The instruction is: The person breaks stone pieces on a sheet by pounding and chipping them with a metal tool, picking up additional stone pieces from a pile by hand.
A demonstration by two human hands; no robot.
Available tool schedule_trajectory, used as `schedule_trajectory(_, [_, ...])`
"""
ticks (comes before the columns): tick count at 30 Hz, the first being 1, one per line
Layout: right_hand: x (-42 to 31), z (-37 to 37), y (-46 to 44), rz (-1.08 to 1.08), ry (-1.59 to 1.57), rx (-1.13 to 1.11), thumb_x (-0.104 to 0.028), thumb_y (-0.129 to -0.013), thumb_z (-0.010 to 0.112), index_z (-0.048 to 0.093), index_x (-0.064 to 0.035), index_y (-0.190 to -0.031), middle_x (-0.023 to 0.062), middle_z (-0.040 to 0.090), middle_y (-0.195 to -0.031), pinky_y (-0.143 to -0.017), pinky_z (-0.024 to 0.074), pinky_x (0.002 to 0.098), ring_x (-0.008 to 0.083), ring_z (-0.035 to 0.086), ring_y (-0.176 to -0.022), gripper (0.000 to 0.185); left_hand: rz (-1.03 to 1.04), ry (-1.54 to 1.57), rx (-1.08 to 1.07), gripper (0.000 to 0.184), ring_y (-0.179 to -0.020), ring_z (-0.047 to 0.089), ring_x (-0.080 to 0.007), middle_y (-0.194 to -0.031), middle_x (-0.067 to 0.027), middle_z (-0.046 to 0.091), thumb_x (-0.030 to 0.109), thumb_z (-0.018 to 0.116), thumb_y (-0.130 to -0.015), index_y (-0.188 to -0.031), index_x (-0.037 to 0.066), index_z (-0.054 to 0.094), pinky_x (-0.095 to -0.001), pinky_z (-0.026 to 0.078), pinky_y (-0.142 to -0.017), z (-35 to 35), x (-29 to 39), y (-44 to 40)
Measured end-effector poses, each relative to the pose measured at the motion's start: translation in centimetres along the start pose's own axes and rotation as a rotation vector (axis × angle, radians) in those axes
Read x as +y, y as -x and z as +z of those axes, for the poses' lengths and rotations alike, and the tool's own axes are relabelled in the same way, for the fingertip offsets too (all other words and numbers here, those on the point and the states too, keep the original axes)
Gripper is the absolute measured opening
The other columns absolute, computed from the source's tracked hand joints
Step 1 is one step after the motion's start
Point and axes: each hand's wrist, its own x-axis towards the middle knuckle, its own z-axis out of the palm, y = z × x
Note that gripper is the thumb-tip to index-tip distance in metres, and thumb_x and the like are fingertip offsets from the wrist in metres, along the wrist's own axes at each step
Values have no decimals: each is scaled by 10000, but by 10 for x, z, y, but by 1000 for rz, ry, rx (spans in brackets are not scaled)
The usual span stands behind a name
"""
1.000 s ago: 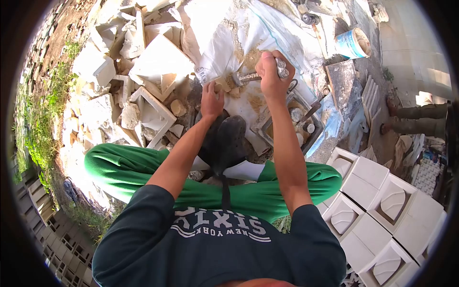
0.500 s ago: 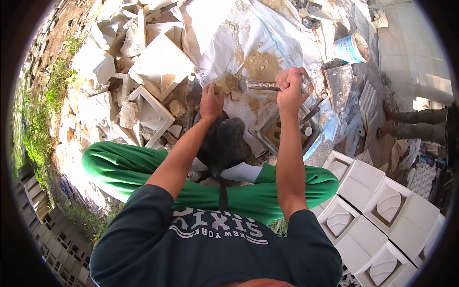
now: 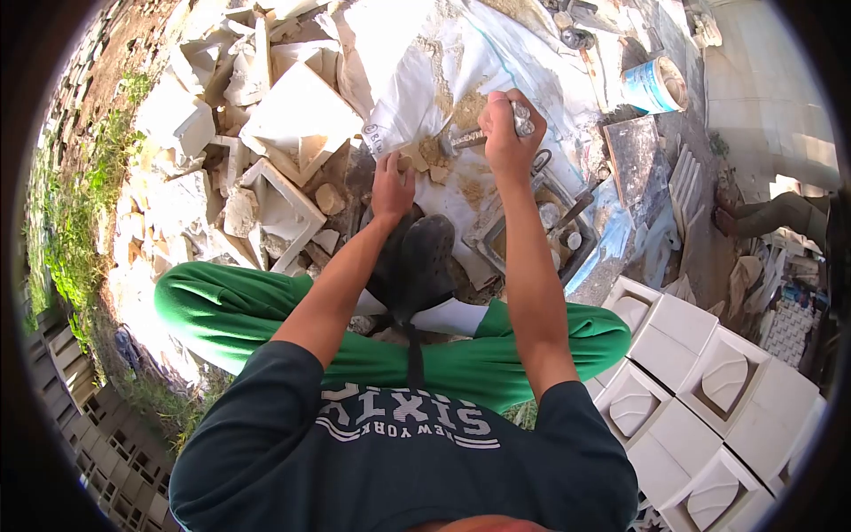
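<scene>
My right hand (image 3: 511, 146) is closed around the handle of a hammer (image 3: 470, 139), whose end nearest my grip looks wrapped or crusted. The hammer's head points left, close to small tan rubble on a white woven sack (image 3: 408, 106). My left hand (image 3: 392, 188) is low beside the sack's printed edge, its fingers closed against a tan stone chunk (image 3: 413, 160). How the fingertips grip the chunk is partly hidden. Below the hands are my dark clogs (image 3: 427, 257).
Broken white blocks (image 3: 301, 115) pile up at the left. A square mould-like frame (image 3: 487, 235) with stones and a tool inside sits right of my feet. Further right are a blue-and-white bucket (image 3: 645, 87), stacked pale decorative blocks (image 3: 674, 332) and another person's legs (image 3: 771, 217).
My right hand has moved up and left with the hammer, which tilts more now. My left hand stays almost in place. The other person's legs at the right have shifted.
</scene>
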Motion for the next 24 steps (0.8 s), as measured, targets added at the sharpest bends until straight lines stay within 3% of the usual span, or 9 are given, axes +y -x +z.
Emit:
schedule_trajectory(5, [-67, 7, 6, -135, -141, 51, -68, -853, 555, 464, -27, -619, -6, 435, -523, -468, 291, 239, 61, 366, -483, 254, -25, 23, -27, 476, -1106, 525, -371, -1235, -205, 502, 189, 630, -848, -1261, -3, 489, -410, 446, -927, -1, 6, -6])
schedule_trajectory(10, [-17, 3, 9, -98, -109, 90, -65, -851, 555, 486, -29, -633, -8, 442, -527, -455, 288, 245, 58, 366, -478, 231, 11, 23, 27, 449, -1063, 546, -361, -1191, -178, 523, 160, 627, -840, -1243, 7, 500, -413, 470, -887, 0, 6, -7])
schedule_trajectory(14, [11, -3, 12, -69, -99, -9, -61, -847, 563, 477, -46, -613, -11, 442, -530, -452, 277, 238, 55, 362, -477, 250, 21, -33, 29, 446, -1061, 548, -361, -1189, -186, 522, 150, 624, -840, -1241, 2, 498, -414, 469, -888, 0, 3, 0])
schedule_trajectory(21, [-74, -2, 6, -142, -179, -92, -80, -837, 559, 453, -32, -585, -6, 418, -504, -440, 263, 248, 67, 345, -457, 277, 9, 16, -6, 460, -1087, 529, -374, -1212, -204, 510, 170, 621, -845, -1251, -6, 494, -414, 452, -916, 3, -2, -6])
schedule_trajectory(24, [-75, 2, 17, -115, -138, -83, -79, -835, 565, 478, -25, -593, 0, 429, -507, -444, 274, 248, 66, 360, -466, 263, 12, -3, -8, 458, -1098, 520, -380, -1221, -206, 501, 171, 610, -849, -1253, -6, 487, -423, 456, -909, 4, -2, -8])
